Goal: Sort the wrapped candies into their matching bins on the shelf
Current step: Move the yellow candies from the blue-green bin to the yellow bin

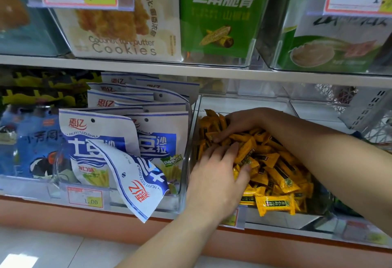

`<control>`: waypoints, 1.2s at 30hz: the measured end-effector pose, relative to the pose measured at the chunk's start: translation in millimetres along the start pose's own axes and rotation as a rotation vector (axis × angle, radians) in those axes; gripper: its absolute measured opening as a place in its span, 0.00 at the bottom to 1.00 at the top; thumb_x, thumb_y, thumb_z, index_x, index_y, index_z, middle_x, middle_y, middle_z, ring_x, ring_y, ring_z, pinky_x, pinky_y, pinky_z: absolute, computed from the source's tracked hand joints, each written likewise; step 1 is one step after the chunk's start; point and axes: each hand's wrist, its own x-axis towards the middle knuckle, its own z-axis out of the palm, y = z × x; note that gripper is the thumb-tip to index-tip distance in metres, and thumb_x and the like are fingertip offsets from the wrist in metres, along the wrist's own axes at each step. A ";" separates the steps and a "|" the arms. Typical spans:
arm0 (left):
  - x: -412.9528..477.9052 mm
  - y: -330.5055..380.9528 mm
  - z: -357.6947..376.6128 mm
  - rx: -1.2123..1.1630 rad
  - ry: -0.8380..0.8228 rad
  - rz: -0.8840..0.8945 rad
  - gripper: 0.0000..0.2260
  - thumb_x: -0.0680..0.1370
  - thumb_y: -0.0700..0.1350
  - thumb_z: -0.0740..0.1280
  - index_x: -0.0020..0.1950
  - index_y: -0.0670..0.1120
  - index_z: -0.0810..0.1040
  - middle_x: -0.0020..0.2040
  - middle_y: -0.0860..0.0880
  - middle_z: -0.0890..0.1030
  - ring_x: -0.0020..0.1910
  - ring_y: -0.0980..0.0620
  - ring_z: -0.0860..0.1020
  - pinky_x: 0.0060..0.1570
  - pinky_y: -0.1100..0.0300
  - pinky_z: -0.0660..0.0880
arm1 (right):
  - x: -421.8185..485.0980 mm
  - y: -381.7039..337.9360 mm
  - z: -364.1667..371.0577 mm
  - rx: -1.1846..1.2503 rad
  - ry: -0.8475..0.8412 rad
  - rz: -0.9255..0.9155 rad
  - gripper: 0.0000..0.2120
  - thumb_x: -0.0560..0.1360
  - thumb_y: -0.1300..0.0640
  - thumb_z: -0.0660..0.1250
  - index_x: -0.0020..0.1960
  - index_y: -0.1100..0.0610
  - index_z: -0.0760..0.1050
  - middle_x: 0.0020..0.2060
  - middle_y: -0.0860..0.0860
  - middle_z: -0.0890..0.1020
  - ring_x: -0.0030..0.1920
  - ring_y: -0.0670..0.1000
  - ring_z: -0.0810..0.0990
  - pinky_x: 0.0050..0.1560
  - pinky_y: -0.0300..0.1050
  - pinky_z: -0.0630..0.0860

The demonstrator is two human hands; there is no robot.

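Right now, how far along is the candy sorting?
Done: a big pile of yellow candies already sits in the clear bin. In hand: the left hand rests on the pile, and the right hand curls into it farther back. Left: no loose candies show outside the bin; a blue-and-white pouch hangs out of the neighbouring bin.

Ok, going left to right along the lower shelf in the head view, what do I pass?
Blue cartoon snack bags → white-and-blue potato packets → clear bin of yellow wrapped candies → white wire rack.
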 end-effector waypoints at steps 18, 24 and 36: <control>0.8 1.9 -0.1 0.010 0.009 0.004 0.25 0.80 0.64 0.53 0.76 0.58 0.63 0.69 0.56 0.73 0.71 0.51 0.66 0.66 0.50 0.70 | 10.4 -4.0 3.8 0.174 -0.075 -0.071 0.32 0.62 0.35 0.74 0.62 0.49 0.80 0.57 0.49 0.84 0.58 0.51 0.82 0.66 0.52 0.74; 1.6 3.4 0.7 0.023 0.012 0.004 0.25 0.79 0.64 0.53 0.75 0.59 0.63 0.70 0.55 0.73 0.72 0.50 0.65 0.66 0.49 0.69 | 7.4 0.9 6.9 0.227 -0.090 -0.183 0.25 0.64 0.37 0.75 0.58 0.45 0.80 0.53 0.42 0.85 0.56 0.45 0.83 0.59 0.42 0.76; 1.6 3.9 1.7 0.009 0.038 -0.002 0.26 0.78 0.66 0.52 0.74 0.60 0.64 0.68 0.57 0.75 0.70 0.51 0.67 0.64 0.50 0.71 | 12.9 -4.7 7.3 0.216 -0.012 -0.187 0.18 0.69 0.44 0.77 0.56 0.50 0.82 0.52 0.49 0.86 0.54 0.51 0.84 0.64 0.54 0.76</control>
